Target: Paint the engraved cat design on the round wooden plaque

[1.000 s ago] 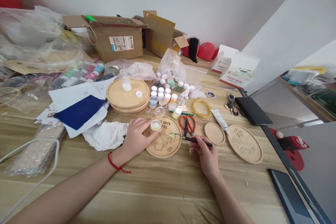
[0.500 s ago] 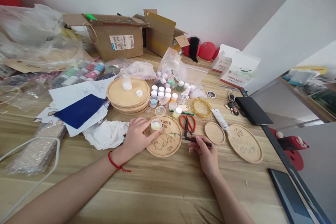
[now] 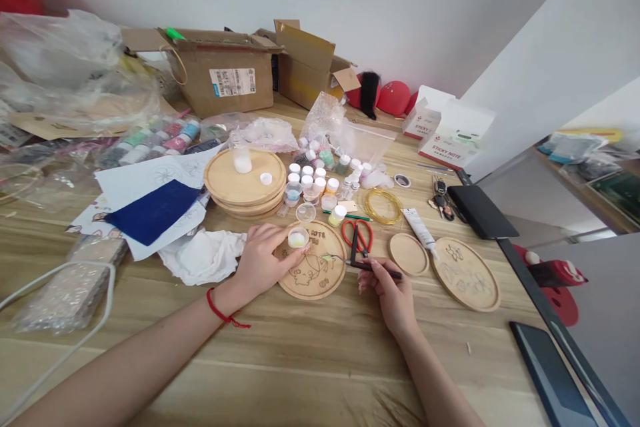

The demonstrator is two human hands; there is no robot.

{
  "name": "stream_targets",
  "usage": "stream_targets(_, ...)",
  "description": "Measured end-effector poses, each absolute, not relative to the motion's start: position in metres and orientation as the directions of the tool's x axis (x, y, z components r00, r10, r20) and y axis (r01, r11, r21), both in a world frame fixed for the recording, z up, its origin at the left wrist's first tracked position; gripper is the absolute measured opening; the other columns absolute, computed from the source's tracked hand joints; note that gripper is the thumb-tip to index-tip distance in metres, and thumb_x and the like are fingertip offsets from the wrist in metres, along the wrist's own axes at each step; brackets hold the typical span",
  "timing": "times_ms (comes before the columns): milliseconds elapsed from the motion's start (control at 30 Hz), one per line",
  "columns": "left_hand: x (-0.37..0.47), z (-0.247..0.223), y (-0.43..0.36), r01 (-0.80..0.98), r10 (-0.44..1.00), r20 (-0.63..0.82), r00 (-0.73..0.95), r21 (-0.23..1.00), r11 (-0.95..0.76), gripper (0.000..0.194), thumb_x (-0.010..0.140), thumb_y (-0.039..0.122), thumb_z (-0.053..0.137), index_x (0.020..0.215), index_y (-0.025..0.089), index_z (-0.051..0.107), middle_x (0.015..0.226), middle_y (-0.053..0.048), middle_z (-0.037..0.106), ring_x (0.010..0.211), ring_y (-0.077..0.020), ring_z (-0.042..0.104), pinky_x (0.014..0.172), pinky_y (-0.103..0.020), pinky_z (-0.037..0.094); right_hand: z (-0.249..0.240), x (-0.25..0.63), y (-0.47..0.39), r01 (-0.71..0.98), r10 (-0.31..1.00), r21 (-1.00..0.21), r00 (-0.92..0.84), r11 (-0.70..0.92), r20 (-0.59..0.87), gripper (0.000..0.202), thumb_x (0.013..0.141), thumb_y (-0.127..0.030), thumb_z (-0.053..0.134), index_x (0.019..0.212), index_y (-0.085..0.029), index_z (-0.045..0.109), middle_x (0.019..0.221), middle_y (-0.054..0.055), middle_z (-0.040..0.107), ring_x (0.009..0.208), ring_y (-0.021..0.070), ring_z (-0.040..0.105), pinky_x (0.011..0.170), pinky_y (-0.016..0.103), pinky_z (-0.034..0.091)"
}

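Observation:
My left hand (image 3: 265, 257) grips a small clear cup (image 3: 298, 238) with pale yellow stuff in it, over the upper left of a round wooden plate (image 3: 315, 287) bearing line drawings. Pinched in my right hand (image 3: 387, 287) is a dark-handled tool (image 3: 375, 269); its thin metal tip touches or hovers over a pale green patch on the plate. Red-handled scissors (image 3: 370, 235) lie just behind the tool. A yellow jar with a white lid (image 3: 337, 215) stands behind the plate.
Stacked wooden plates (image 3: 243, 187), small jars (image 3: 307, 181) and cardboard boxes (image 3: 227, 77) stand behind. White tissue (image 3: 203, 257) lies left. Gold wire (image 3: 383, 205), a small plate (image 3: 409, 254), a white tube (image 3: 420, 228) and another drawn plate (image 3: 467, 273) lie right.
My right hand and the tool have shifted very slightly to the left. My left hand still holds the cup in nearly the same place.

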State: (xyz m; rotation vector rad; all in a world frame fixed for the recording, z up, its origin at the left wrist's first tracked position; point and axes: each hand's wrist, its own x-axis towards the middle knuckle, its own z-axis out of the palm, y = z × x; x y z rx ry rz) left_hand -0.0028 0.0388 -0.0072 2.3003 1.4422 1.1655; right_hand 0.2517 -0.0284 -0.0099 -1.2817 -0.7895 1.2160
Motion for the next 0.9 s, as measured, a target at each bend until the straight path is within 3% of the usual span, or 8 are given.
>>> stream_targets(900, -0.003, -0.007, 0.039, 0.686, 0.831, 0.511, 0.219, 0.525, -0.504, 0.033, 0.086, 0.047, 0.064, 0.107, 0.022, 0.07, 0.09, -0.005, 0.073, 0.087, -0.0223, 0.064, 0.079, -0.038, 0.043, -0.002, 0.245, -0.018, -0.194, 0.942, -0.977, 0.3, -0.094, -0.15, 0.037, 0.072, -0.05, 0.078, 0.084, -0.016, 0.07, 0.059, 0.0, 0.064, 0.048, 0.0124, 0.055, 0.046, 0.026, 0.049)
